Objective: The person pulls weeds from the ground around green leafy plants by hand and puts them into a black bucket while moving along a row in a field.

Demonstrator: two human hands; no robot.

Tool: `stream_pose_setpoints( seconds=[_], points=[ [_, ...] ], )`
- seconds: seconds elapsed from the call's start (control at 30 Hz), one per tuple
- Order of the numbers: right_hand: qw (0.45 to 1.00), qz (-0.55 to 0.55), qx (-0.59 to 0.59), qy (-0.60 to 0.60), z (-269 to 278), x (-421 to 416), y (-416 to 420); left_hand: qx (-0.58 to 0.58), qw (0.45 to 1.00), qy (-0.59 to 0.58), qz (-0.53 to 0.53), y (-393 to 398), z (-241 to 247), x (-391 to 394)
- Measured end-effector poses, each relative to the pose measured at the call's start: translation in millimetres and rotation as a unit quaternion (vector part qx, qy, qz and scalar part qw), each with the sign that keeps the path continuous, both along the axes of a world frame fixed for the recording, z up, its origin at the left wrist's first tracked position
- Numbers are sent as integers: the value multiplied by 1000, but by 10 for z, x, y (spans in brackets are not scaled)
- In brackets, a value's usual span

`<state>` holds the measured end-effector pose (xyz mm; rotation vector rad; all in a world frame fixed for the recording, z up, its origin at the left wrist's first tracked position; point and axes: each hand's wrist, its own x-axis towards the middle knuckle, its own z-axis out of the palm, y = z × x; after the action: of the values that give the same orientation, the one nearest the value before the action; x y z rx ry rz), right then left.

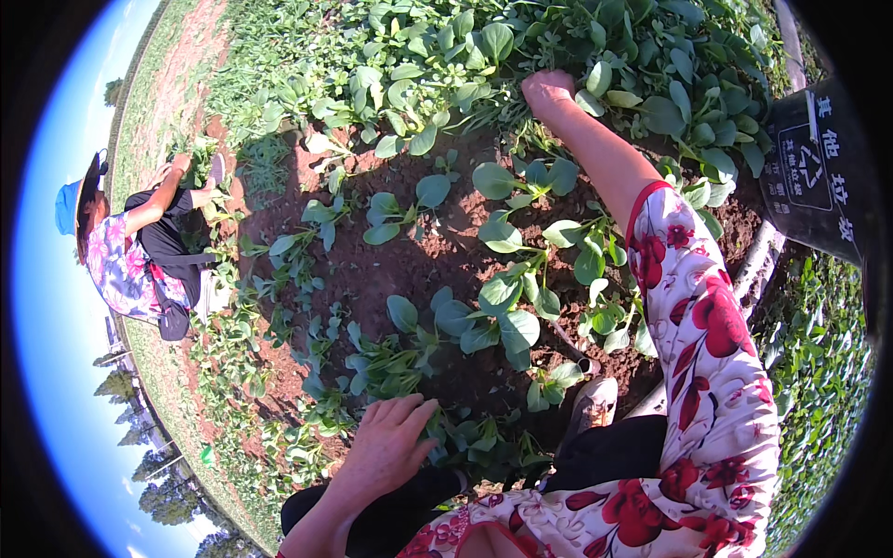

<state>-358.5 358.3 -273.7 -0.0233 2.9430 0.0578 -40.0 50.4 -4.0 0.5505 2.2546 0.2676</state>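
Observation:
My right hand is stretched out to the upper part of the view, its fingers curled down among weeds and dense leafy plants. Whether it grips stems is hidden by the leaves. Near the bottom, my left hand hovers close to my knee with the fingers slightly spread and nothing in it. Beside that hand are young leafy green plants in reddish-brown soil. A heap of leafy greens and weeds lies around and to the left of my right hand.
A dark bin bearing writing stands at the right. A pale pole lies along the bed beside my shoe. At the left, a person in a hat crouches with hands among plants. More crops grow at the lower right.

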Motion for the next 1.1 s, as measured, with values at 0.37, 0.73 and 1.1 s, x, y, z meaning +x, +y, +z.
stream_pose_setpoints(
  seconds=[0.37,0.73,1.1],
  points=[
    [987,109,42,110,-62,365,-40,-7,1000,3,-1,-29,-7,-20],
    [997,-1,81,-16,-39,4,358,1,1000,0,-5,-34,-22,-29],
    [990,-15,135,-27,11,-62,456,2,1000,9,1,-85,25,-9]
  ],
)
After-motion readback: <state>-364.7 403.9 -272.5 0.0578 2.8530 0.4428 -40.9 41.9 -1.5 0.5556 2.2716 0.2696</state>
